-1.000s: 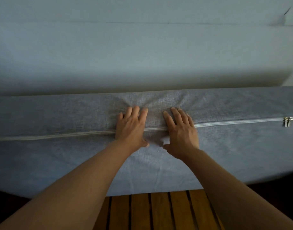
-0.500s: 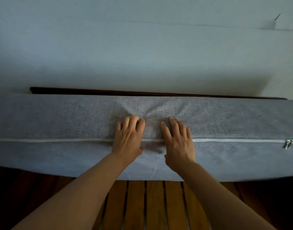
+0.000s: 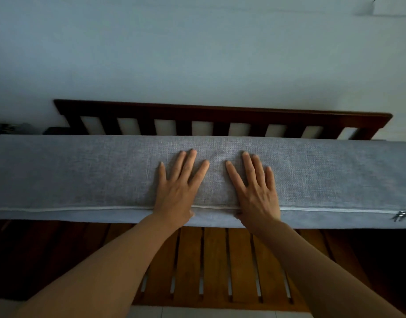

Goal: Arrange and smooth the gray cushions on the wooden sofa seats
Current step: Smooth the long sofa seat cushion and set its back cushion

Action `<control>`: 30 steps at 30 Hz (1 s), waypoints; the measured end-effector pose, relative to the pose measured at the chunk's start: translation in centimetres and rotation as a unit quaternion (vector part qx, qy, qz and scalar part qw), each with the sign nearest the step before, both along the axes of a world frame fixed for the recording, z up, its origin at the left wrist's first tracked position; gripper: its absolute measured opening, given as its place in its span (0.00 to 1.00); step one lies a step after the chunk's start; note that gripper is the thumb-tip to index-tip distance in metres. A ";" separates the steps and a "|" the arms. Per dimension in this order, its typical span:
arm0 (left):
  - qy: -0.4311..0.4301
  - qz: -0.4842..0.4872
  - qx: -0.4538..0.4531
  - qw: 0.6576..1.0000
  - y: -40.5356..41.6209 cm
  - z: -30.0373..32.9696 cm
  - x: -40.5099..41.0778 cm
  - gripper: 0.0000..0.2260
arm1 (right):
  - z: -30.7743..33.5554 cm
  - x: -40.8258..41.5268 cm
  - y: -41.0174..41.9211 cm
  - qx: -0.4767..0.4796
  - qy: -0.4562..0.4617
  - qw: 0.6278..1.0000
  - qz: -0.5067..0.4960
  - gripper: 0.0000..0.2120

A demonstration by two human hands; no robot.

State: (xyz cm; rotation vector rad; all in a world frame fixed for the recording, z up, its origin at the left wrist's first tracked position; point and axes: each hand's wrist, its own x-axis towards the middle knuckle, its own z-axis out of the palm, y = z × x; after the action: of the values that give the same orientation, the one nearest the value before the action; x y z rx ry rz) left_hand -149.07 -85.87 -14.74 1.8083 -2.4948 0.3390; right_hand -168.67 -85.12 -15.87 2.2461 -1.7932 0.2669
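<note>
Left hand point(image 3: 177, 190) and right hand point(image 3: 257, 191) are pressing flat, fingers spread straight, on the long gray woven fabric cushion point(image 3: 82, 175) lying over the slatted wooden sofa seat point(image 3: 215, 260).

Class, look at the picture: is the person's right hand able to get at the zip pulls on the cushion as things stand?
Probably yes. The right hand lies flat on the cushion, and the zip pulls sit further along the same edge to its right, with nothing between them, though it looks like a long sideways stretch.

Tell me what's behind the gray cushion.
Behind the gray cushion stands the sofa's dark slatted backrest, with pale wall showing between the slats. The backrest's lower part is covered by the cushion.
</note>
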 end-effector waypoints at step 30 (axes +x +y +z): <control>0.027 -0.061 -0.070 0.995 10.1 -6.4 1.6 0.56 | -6.6 0.5 10.5 -0.090 -0.005 0.995 0.043 0.51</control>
State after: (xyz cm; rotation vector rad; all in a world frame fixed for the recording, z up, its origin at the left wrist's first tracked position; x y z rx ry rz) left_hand -147.52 -75.77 -21.14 1.5846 -2.4624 0.4410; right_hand -168.21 -74.61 -22.51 2.1996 -1.6102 0.4395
